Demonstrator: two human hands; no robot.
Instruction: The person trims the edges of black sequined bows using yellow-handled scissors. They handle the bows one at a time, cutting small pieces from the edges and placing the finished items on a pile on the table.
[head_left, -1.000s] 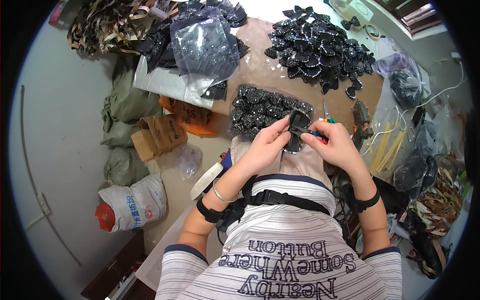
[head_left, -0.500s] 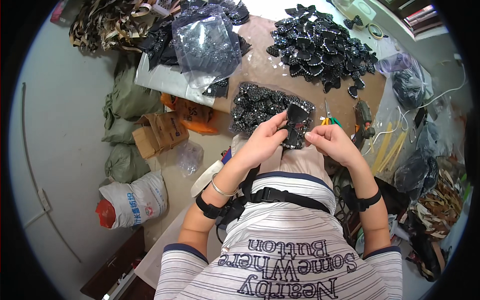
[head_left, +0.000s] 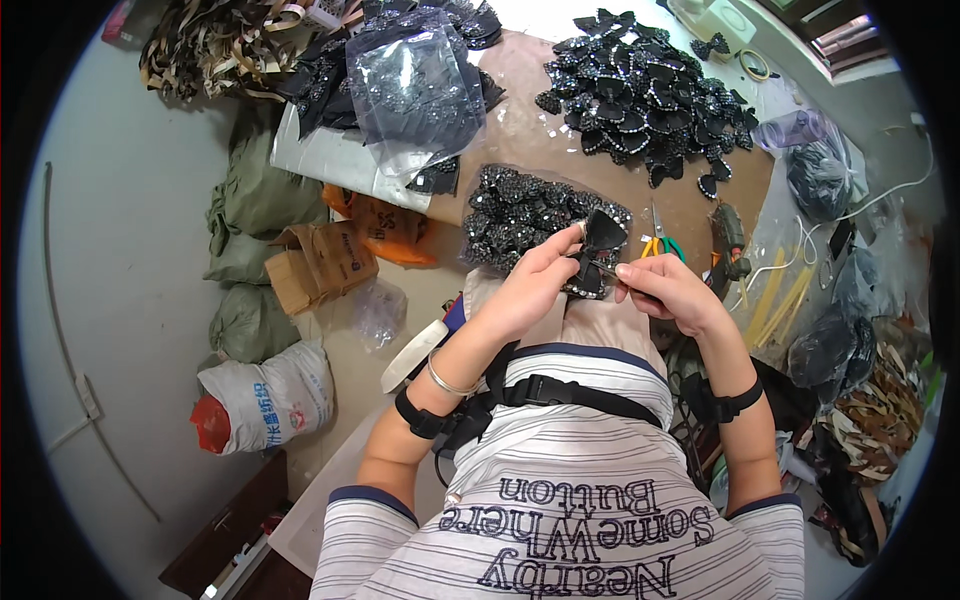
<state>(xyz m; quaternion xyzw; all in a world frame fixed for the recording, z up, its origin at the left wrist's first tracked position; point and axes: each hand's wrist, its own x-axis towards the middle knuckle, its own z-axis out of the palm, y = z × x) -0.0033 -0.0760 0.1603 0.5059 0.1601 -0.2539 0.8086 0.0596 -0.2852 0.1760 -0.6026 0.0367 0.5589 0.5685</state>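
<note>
My left hand (head_left: 543, 287) grips a black bow (head_left: 604, 231) between thumb and fingers, its plain dark side showing and a beaded edge below. Beside it my right hand (head_left: 672, 286) is closed in a pinch, thumb and forefinger close to the bow's lower half. A thin dark thing seems to stick out of that pinch toward the bow, too small to name. Just beyond both hands lies a clear bag (head_left: 515, 205) filled with black sparkling bows, partly behind the held bow.
A big heap of black bows (head_left: 640, 95) covers the table's far right. Clear bags (head_left: 415, 95) of black pieces lie far left. Scissors (head_left: 657, 240) and a glue gun (head_left: 729, 235) rest right of my hands, near yellowish sticks (head_left: 780, 305). Sacks (head_left: 270, 395) stand on the floor at left.
The bow has shifted slightly right in my left hand. My right hand has turned a little, and a thin dark thing now shows at its fingertips.
</note>
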